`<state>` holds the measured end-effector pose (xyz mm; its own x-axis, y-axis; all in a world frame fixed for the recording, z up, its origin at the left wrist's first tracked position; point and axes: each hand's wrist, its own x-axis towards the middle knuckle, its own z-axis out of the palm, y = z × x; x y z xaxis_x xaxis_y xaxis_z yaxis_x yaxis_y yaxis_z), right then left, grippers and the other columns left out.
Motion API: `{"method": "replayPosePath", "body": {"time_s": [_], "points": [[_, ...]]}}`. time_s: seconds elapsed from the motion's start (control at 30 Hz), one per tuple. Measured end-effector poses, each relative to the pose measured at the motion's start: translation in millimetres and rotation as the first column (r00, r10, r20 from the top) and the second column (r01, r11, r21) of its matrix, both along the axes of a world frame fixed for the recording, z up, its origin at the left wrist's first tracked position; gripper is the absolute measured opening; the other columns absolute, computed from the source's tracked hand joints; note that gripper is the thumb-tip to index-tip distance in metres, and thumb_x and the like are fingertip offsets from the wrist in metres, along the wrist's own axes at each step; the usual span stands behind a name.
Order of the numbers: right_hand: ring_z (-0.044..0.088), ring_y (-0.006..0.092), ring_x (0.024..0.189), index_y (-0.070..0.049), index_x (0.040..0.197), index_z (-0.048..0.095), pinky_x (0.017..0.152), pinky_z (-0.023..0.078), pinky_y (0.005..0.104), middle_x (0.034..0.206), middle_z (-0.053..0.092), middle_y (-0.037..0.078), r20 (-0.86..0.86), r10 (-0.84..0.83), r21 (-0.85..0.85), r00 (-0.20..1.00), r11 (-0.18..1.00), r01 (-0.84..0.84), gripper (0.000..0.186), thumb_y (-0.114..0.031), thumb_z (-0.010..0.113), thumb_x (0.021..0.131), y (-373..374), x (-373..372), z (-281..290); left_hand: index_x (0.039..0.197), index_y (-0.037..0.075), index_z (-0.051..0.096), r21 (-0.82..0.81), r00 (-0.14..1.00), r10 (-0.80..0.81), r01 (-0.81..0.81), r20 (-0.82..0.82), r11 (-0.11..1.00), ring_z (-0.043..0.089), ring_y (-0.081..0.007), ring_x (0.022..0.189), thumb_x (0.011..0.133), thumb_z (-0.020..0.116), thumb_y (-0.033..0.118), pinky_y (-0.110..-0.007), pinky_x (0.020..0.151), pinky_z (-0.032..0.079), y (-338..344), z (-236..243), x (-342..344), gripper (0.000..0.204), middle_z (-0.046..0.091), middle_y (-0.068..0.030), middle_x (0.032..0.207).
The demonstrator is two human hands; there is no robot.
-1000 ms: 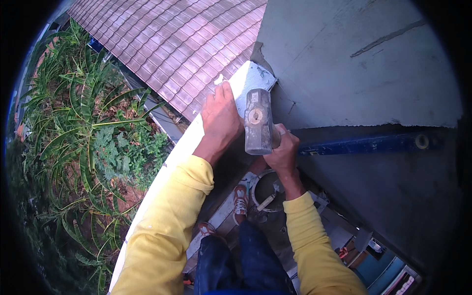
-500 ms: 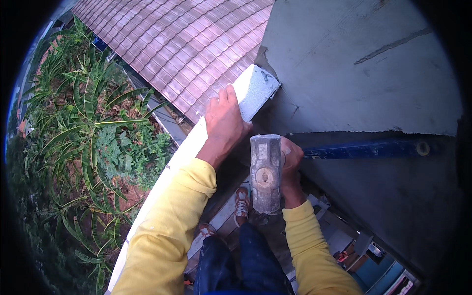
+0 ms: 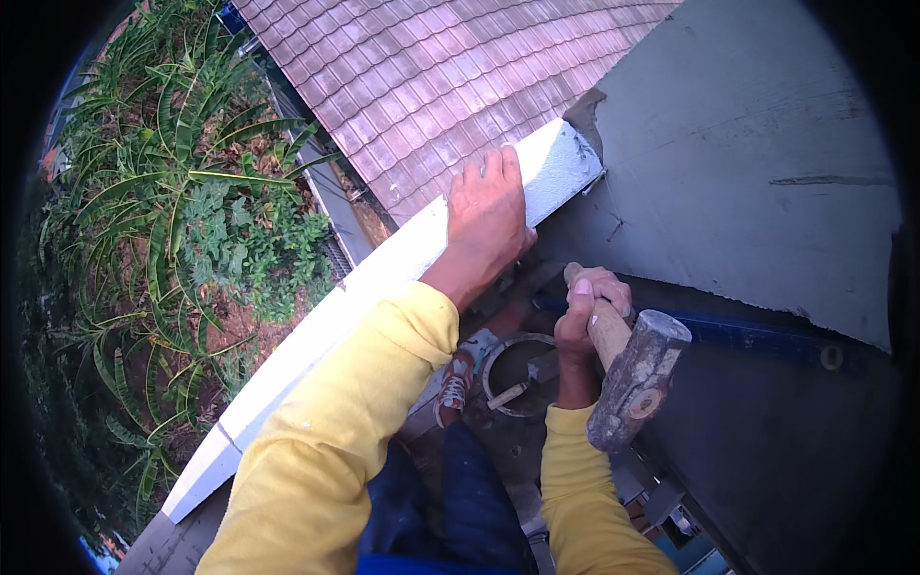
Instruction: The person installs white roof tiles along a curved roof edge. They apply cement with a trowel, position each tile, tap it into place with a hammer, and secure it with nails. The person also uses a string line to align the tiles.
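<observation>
My left hand (image 3: 484,216) grips the top of a white ledge (image 3: 326,335), its fingers bent over the far edge and the thumb side at the near edge. The rough cut end of the ledge lies just beyond that hand, close to a grey plastered wall (image 3: 728,144). My right hand (image 3: 596,299) is wrapped round the wooden handle of a club hammer (image 3: 637,383). The hammer's heavy, worn metal head hangs tilted over my right forearm, apart from the ledge and the wall.
Beyond the ledge slopes a reddish tiled roof (image 3: 450,86). Banana plants and shrubs (image 3: 220,240) grow far below on the left. A dark blue beam (image 3: 738,331) runs under the wall's ragged lower edge. Near my shoe (image 3: 455,383) stands a round bucket (image 3: 491,374) with a handled tool at it.
The hammer has swung down and to the right, its head turning from upright to tilted. My left hand keeps its place on the ledge while the view shifts. The bucket has come into sight.
</observation>
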<state>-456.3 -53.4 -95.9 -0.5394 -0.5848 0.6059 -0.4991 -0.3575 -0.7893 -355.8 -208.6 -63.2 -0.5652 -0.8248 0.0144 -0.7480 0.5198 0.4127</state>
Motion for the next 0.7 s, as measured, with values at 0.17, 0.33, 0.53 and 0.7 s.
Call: {"method": "replayPosePath", "body": {"time_s": [0.17,0.33,0.53,0.7], "points": [[0.064,0.0184,0.064,0.006,0.083,0.063,0.062,0.05,0.0398,0.071,0.066,0.007,0.033,-0.335,0.644,0.942,0.728,0.236,0.02,-0.008,0.076,0.089,-19,-23,-45,0.148,-0.006,0.048,0.014,0.998,-0.011,0.012,-0.055,1.0,0.061,-0.0346,0.118,0.067,0.091,0.021,-0.044,0.102,0.05,-1,-2,-7,0.095,0.06,-0.017,0.13],[0.06,0.0164,0.064,0.0,0.086,0.06,0.062,0.05,0.0358,0.074,0.062,0.005,-0.008,-0.258,0.415,0.966,0.878,0.238,0.014,-0.006,0.07,0.093,3,-4,-25,0.15,-0.007,0.047,0.017,0.999,0.011,-0.01,-0.038,1.0,0.061,-0.0358,0.119,0.069,0.088,0.019,-0.044,0.103,0.049,0,-10,2,0.094,0.059,-0.0179,0.132],[0.061,0.0155,0.067,0.0,0.085,0.062,0.064,0.049,0.0363,0.074,0.064,0.006,-0.099,-0.339,0.45,0.935,0.823,0.346,0.013,-0.006,0.069,0.094,-22,-21,-47,0.15,-0.006,0.045,0.003,0.999,0.017,-0.017,-0.048,1.0,0.062,-0.0367,0.119,0.061,0.096,0.024,-0.044,0.103,0.051,0,-8,-9,0.107,0.061,-0.018,0.13],[0.061,0.0164,0.067,0.0,0.088,0.062,0.065,0.049,0.0367,0.076,0.064,0.005,-0.03,-0.335,0.547,0.942,0.783,0.296,0.013,-0.008,0.071,0.094,-15,-19,-45,0.15,-0.006,0.045,-0.011,0.999,0.037,-0.038,-0.037,0.999,0.063,-0.0363,0.119,0.062,0.095,0.022,-0.045,0.104,0.051,3,-14,-8,0.105,0.061,-0.018,0.13]]}}
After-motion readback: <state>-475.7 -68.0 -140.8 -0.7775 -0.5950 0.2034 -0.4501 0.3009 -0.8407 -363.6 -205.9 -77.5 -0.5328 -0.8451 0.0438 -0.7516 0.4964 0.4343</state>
